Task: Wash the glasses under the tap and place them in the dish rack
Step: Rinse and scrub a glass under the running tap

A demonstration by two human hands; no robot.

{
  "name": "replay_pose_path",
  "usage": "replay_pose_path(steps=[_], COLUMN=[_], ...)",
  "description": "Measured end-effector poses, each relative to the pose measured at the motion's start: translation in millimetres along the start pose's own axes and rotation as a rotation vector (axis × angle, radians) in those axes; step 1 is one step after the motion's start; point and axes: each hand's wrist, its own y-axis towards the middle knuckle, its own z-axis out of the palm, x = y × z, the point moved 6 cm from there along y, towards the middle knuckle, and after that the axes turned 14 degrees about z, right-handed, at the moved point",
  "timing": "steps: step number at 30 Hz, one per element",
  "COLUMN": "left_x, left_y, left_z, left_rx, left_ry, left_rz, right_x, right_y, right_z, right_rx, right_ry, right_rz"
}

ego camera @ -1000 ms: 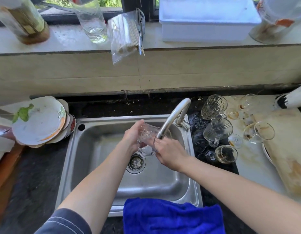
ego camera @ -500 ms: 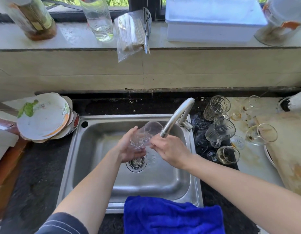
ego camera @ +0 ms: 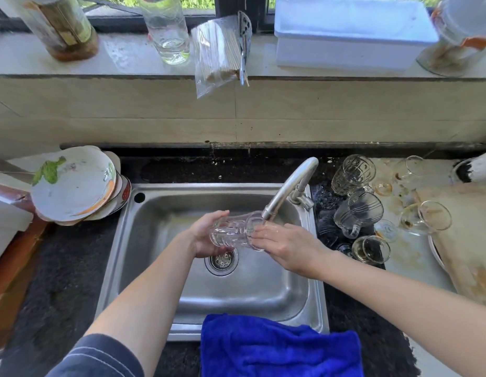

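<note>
A clear ribbed glass [ego camera: 233, 232] lies on its side over the steel sink [ego camera: 160, 213], right under the spout of the curved tap [ego camera: 288, 190]. My left hand [ego camera: 206, 235] cups the base end of the glass. My right hand [ego camera: 288, 244] holds the mouth end, fingers at the rim. Several more glasses stand or lie on the counter to the right of the sink: a patterned tumbler [ego camera: 353, 174], a handled mug [ego camera: 358, 213], a small glass [ego camera: 371, 248] and a stained stemmed glass [ego camera: 427, 217]. I see no dish rack.
Dirty plates [ego camera: 73, 183] are stacked left of the sink. A blue cloth [ego camera: 280, 346] hangs over the sink's front edge. A stained cutting board [ego camera: 470, 240] lies at the far right. Bottles, a bag of sticks and a white box [ego camera: 350, 36] line the window ledge.
The glass has been turned from tilted upward to lying sideways under the spout. Both hands have stayed on it and shifted slightly around its ends.
</note>
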Motion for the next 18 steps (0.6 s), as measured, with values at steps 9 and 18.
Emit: replay_pose_path(steps=[9, 18], left_x=[1, 11], left_y=[-9, 1], left_z=[20, 13], left_rx=[0.043, -0.067], left_ry=[-0.374, -0.227], left_rz=[0.277, 0.284], right_x=[-4, 5], right_y=[15, 10], right_z=[2, -8], right_rx=[0.140, 0.154], right_ry=[0.347, 0.185], right_rz=[0.436, 0.263])
